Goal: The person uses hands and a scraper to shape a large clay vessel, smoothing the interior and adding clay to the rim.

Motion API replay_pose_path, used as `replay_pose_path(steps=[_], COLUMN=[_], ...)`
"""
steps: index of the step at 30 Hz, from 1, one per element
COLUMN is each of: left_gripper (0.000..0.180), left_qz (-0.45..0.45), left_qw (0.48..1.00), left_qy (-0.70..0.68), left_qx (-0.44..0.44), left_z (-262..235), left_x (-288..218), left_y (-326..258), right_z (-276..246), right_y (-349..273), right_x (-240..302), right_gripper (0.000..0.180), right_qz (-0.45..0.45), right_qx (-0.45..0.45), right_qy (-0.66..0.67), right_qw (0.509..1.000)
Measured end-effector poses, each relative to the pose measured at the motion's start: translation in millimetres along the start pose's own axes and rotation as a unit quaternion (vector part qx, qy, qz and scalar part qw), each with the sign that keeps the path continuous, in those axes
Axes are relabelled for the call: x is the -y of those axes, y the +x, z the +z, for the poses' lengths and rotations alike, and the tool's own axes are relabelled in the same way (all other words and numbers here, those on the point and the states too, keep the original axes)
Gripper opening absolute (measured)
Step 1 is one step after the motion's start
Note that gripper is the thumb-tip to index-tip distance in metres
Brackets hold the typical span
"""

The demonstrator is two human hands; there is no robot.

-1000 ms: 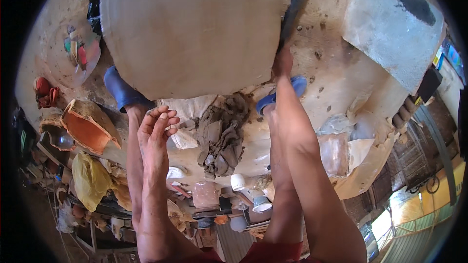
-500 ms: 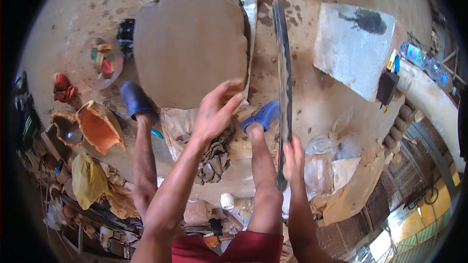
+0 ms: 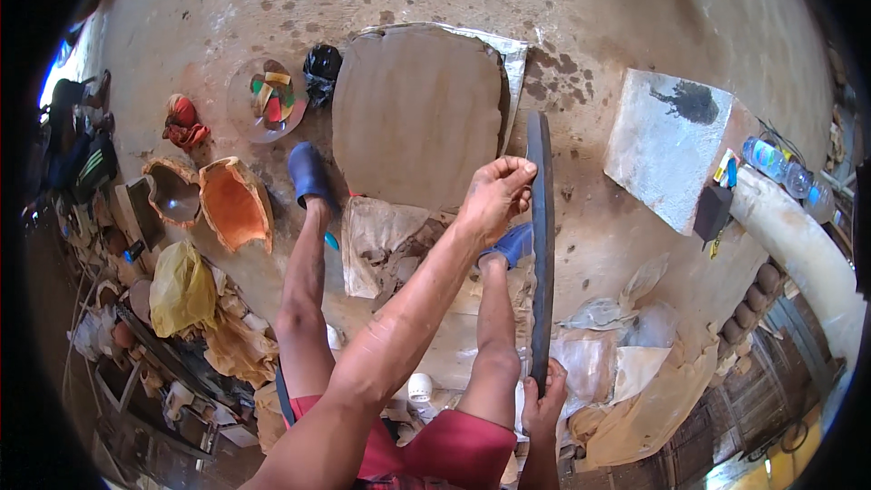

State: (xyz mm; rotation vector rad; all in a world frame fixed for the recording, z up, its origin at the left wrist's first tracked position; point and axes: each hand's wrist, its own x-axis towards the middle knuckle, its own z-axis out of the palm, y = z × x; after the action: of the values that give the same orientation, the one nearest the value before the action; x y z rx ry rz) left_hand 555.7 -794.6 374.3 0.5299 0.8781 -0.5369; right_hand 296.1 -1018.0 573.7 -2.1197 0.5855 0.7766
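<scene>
While the long dark strip (image 3: 542, 245) stands on edge with its long axis running away from the person, the right hand (image 3: 543, 399) clenches its near end and the left hand (image 3: 494, 197) pinches beside its far end, just short of the flat clay slab (image 3: 415, 113).

— What do your hands hold?
— Your right hand (image 3: 543, 399) grips the near end of a long dark flat bar (image 3: 542, 245), held on edge. Your left hand (image 3: 494, 195) pinches it near the far end.

— What lies beyond?
— A slab of grey-brown clay (image 3: 413, 113) on a sheet, on the dirt floor (image 3: 581, 27). Your feet wear blue slippers (image 3: 308, 172); broken orange pots (image 3: 234, 204) sit to your left.
</scene>
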Motion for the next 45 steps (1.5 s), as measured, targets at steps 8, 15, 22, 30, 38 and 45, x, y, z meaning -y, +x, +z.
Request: replay_pose_path(steps=[8, 15, 22, 30, 38, 45], left_gripper=[0.015, 0.013, 0.049, 0.091, 0.044, 0.043], left_qz=[0.03, 0.006, 0.05, 0.434, 0.41, 0.336], left_qw=[0.997, 0.977, 0.957, 0.533, 0.474, 0.427], left_qy=[-0.073, -0.075, 0.189, 0.721, 0.767, 0.809], left_qx=[0.019, 0.202, 0.213, -0.08, -0.136, -0.222], left_z=[-11, -74, -139, -243, -249, -235], left_x=[-8, 27, -128, -373, -372, -366], left_y=[-76, -227, -216, -135, -3, 107], right_z=[9, 105, 147, 106, 86, 89], right_y=[53, 118, 118, 225, 443, 574], right_x=[114, 280, 347, 397, 336, 268], right_gripper=[0.051, 0.05, 0.054, 0.036, 0.041, 0.038], right_qz=[0.005, -0.112, -0.212, -0.332, -0.367, -0.365], right_qx=[0.004, -0.026, -0.052, 0.094, 0.131, 0.074], right_qy=[0.059, 0.019, -0.168, -0.42, -0.437, -0.403], right_qw=[0.998, 0.993, 0.962, 0.839, 0.811, 0.836])
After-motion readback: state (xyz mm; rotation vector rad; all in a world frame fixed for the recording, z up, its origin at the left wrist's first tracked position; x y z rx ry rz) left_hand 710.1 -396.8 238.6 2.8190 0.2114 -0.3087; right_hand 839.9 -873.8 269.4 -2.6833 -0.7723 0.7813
